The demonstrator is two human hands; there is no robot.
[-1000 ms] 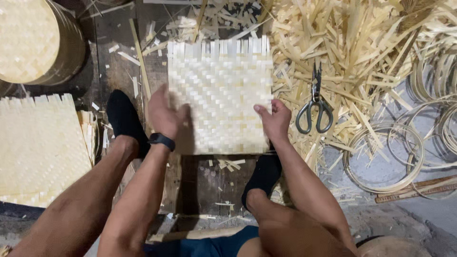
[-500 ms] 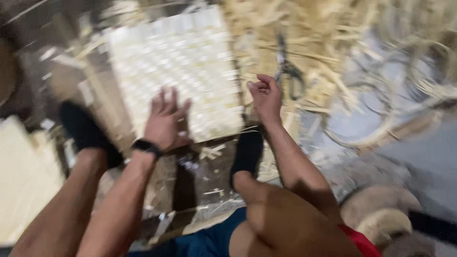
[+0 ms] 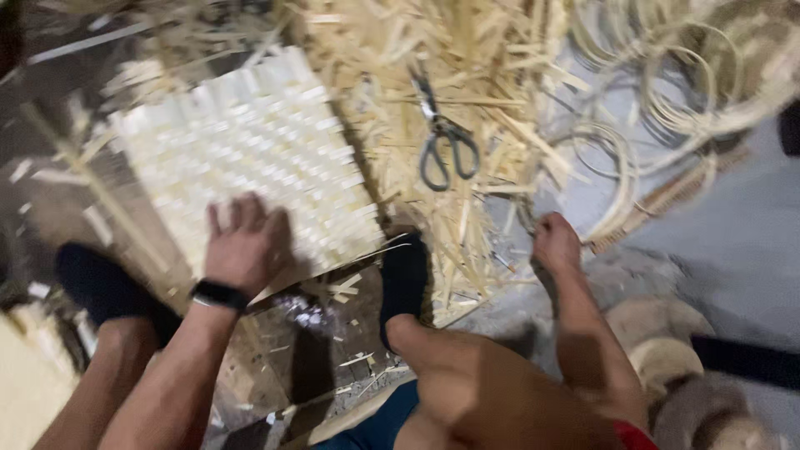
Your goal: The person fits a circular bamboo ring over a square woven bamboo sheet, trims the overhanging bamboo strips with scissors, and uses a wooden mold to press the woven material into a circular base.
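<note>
A pale woven bamboo mat (image 3: 250, 158) lies on the dark floor in front of me, its strips crossing in a checker weave. My left hand (image 3: 244, 246), with a black band at the wrist, rests flat on the mat's near edge, fingers spread. My right hand (image 3: 557, 243) is off the mat, down at the right beside the pile of bamboo strips (image 3: 467, 100), fingers curled toward the floor; nothing clear shows in it. The picture is blurred.
Grey-handled scissors (image 3: 442, 137) lie on the strip pile. Coiled bamboo hoops (image 3: 667, 92) lie at the right. My feet in black socks (image 3: 404, 279) sit on either side of the mat's near edge. Another woven piece (image 3: 29, 392) shows at the lower left.
The view has swung right and tilted. My right hand has left the mat's right edge and moved down to the right beside the strips. My left hand stays on the mat.
</note>
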